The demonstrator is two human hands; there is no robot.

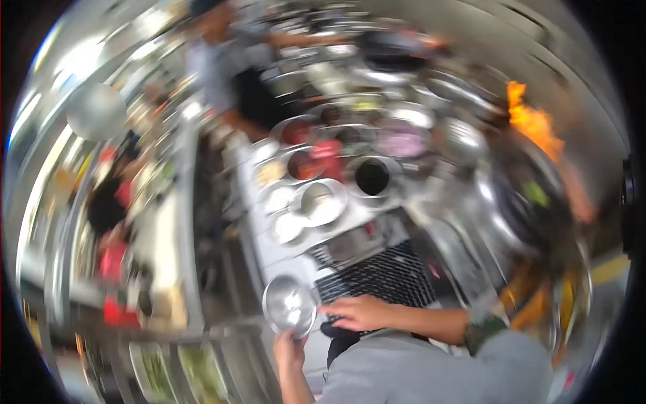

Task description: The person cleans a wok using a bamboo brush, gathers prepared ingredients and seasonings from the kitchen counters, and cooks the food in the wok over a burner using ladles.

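Note:
My left hand is closed on the near rim of a shiny round metal bowl, which is tilted so that its inside faces me. Bright reflections show in the bowl; I cannot make out any contents. My right hand is stretched toward the bowl's right side, its fingers extended and apart. Those fingertips are close to the rim, and blur hides whether they touch it. Beneath the right hand lies a black slotted grate, set in the counter.
Beyond the grate stand a white bowl, a pot with dark contents and several seasoning containers. On the right a large wok holds something green, with flames behind it. A co-worker stands at the far left side of the counter.

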